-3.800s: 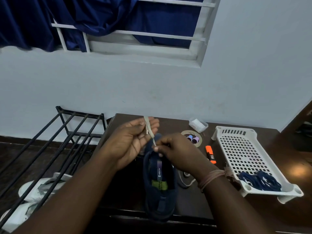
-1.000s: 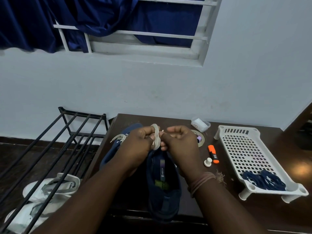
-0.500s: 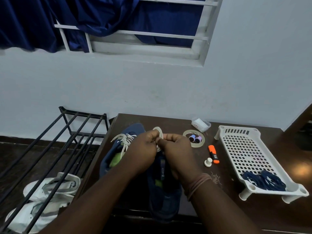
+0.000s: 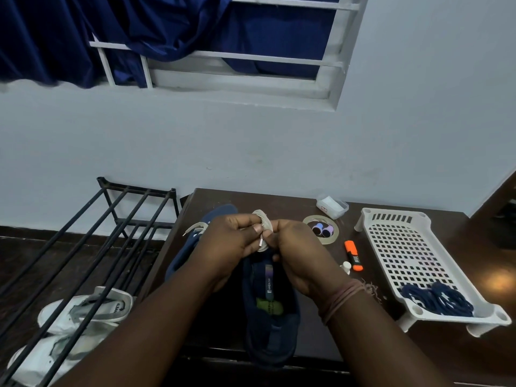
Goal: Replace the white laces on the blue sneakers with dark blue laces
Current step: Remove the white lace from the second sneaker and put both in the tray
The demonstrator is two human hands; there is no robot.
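head view: both hands pinch the coiled white lace (image 4: 262, 229) at twelve o'clock; dark blue laces (image 4: 438, 298) lie at four o'clock in the tray (image 4: 391, 219), nearer the right hand (image 4: 296, 252) than the left hand (image 4: 229, 247).

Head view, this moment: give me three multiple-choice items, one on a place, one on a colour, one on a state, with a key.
1. Where do the dark blue laces lie?
A. in the white tray
B. on the black rack
C. inside the near sneaker

2. What colour is the marker on the table?
A. green
B. orange
C. purple

3. What state is the white lace between the hands in?
A. threaded through the near sneaker
B. stretched out straight
C. coiled, held by the left hand and right hand

Key: 1 A, they are bunched at the tray's near end; 2 B, its body is orange; 3 C, loops show between the fingertips of both hands.
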